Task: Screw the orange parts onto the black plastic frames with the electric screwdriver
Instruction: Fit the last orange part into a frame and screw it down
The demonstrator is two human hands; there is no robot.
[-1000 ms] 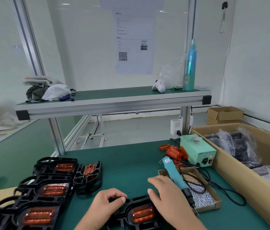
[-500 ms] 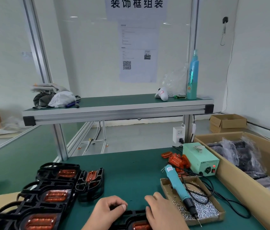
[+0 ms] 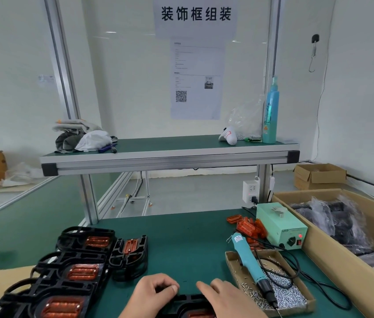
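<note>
Pinching one black frame (image 3: pixel 188 299), left hand (image 3: pixel 156 293) grip; right hand (image 3: pixel 225 299) flat; four finished frames (image 3: pixel 81 271).

Left hand (image 3: pixel 156 294), right hand (image 3: pixel 225 299) atop frame (image 3: pixel 188 299)

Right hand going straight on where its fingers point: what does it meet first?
The right hand points forward-left: bare mat, then likely the lone black frame; it would pass close by the left hand, depth unclear.
</note>
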